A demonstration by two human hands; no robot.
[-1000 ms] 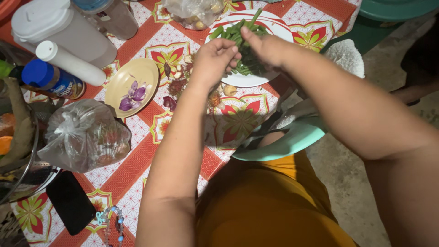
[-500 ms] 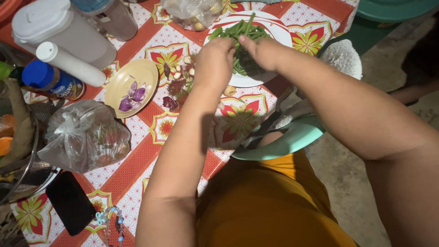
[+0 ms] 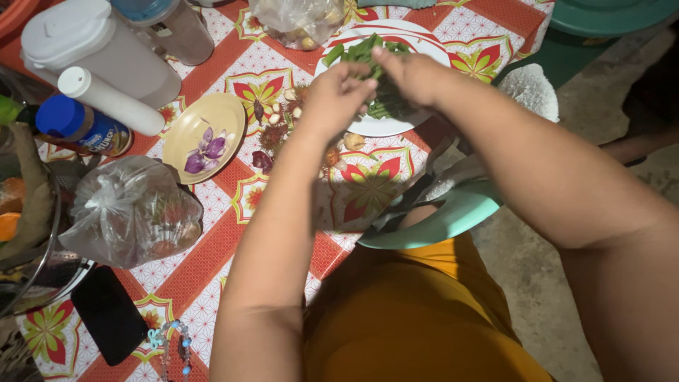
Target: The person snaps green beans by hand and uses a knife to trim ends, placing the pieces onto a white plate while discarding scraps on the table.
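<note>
Left hand (image 3: 338, 95): fingers curled, pinching green beans (image 3: 362, 54) at the near edge of the pile; held over the white plate (image 3: 424, 35).
Right hand (image 3: 414, 73): fingers closed on the same green beans, just beside the left hand, both above the plate's middle.
Green beans: heaped on the white plate at the far side of the table; some stems raised between the 2 hands.
Table covering: red and white patterned cloth (image 3: 212, 71) with flower squares.
Loose items: garlic cloves and small reddish shallots (image 3: 283, 120) scattered on the cloth between the plate and a tan saucer (image 3: 226, 117); the saucer carries purple peelings (image 3: 205, 150).
Bags: 1 clear knotted plastic bag (image 3: 131, 209) near the table's left edge; 1 more clear bag (image 3: 297, 20) at the far edge, touching the plate's rim.
Containers: white lidded jug (image 3: 85, 42); white tube (image 3: 106, 99); blue-capped bottle (image 3: 78, 127) lying on its side.
Other: black phone (image 3: 109, 315) flat on the cloth, beaded string (image 3: 170, 339) just beside it; teal stool seat (image 3: 453, 216) under the right forearm.
</note>
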